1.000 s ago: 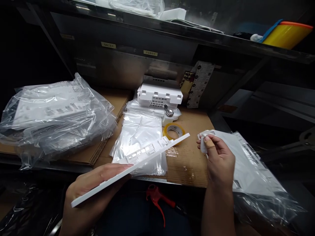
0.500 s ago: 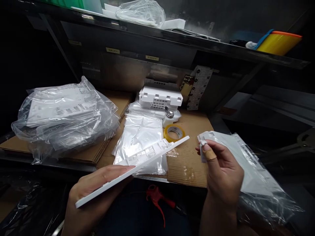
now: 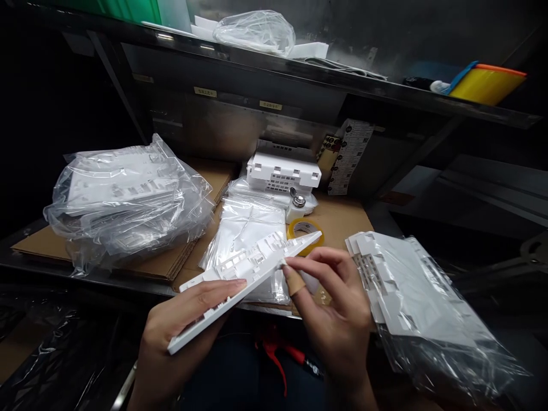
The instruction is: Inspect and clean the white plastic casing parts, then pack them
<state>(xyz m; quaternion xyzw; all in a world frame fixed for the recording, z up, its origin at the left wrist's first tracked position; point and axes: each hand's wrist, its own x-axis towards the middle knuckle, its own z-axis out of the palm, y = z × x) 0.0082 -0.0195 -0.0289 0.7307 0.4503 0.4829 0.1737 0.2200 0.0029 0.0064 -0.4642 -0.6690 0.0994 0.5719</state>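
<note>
My left hand (image 3: 184, 325) is closed on the near end of a white plastic panel (image 3: 265, 274) with slots and cut-outs, which it holds tilted above the bench. My right hand (image 3: 331, 297), a tan bandage (image 3: 294, 281) round its thumb, pinches a small white wad (image 3: 281, 262), perhaps cotton or tissue, against the panel's long edge. Beneath the panel lies a pile of clear plastic bags (image 3: 244, 217). Just behind the panel's far end is a roll of yellow tape (image 3: 293, 228), partly covered. A small bottle with a raised metal lid (image 3: 297, 200) stands beside the tape.
Bagged white panels (image 3: 128, 177) lie on cardboard (image 3: 180, 265) at left. More panels in plastic (image 3: 411, 285) sit at right. White slotted parts (image 3: 285, 165) are stacked at the back. A red-handled tool (image 3: 274, 348) hangs below the bench edge. A shelf (image 3: 240, 60) crosses above.
My right hand has moved left from beside the right-hand stack, bringing the white wad to the panel's edge. My left hand has turned the panel slightly. The view has shifted a little.
</note>
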